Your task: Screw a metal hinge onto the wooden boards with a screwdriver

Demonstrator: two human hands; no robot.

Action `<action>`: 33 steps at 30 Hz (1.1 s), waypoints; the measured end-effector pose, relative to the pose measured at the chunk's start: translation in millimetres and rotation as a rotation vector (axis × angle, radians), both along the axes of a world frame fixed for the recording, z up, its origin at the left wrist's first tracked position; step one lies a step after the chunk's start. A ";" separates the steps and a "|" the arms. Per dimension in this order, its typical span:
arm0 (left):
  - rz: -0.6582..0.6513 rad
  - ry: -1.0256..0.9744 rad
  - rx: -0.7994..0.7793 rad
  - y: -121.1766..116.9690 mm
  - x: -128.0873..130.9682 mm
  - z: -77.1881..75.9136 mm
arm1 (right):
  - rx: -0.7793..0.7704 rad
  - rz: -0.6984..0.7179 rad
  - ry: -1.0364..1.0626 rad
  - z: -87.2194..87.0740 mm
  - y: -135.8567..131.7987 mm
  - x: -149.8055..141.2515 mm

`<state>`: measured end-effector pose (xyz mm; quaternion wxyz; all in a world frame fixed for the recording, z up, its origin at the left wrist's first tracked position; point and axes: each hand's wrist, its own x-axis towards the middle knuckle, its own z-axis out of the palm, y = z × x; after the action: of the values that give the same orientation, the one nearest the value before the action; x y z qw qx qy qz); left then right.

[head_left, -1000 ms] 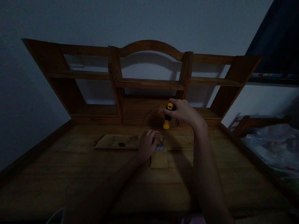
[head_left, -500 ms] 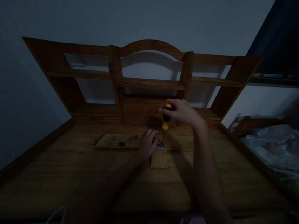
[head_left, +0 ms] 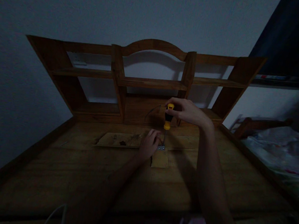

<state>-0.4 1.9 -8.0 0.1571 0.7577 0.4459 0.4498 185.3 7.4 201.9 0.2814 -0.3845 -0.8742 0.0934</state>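
While left hand [head_left: 148, 146] touches board [head_left: 117, 140] — right hand [head_left: 185, 111] grips screwdriver [head_left: 168, 122] (tip down).

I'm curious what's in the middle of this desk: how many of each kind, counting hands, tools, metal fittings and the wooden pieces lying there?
Hands: 2 (left hand, right hand)
Screwdriver: 1
Metal fitting: 1
Wooden pieces: 2 (long strip, apparently continuing behind the left hand; short block)
Total: 6

Desktop [head_left: 80, 168] leaves room leftward; shelf unit [head_left: 154, 83] blocks behind
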 end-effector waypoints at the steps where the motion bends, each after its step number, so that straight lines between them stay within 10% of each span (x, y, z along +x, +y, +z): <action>1: -0.003 0.001 0.002 -0.5 0.2 0.3 | 0.019 -0.036 -0.009 -2.1 1.9 -1.4; 7: -0.006 0.004 0.004 -1.5 0.4 1.0 | 0.110 -0.265 -0.082 -13.1 11.0 -12.0; 17: 0.002 0.021 -0.003 -0.1 0.2 -0.6 | -0.080 0.000 -0.042 -2.0 1.4 -9.7; 26: -0.011 0.022 0.008 -1.8 0.6 1.8 | 0.114 -0.285 -0.128 -13.9 10.6 -14.1; 33: 0.003 0.033 0.017 -0.4 1.1 0.4 | -0.009 -0.095 -0.074 -7.3 6.5 -10.9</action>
<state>0.7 1.5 -7.6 0.1423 0.7657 0.4458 0.4413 174.4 13.9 194.6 0.2516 -0.4300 -0.8643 0.0694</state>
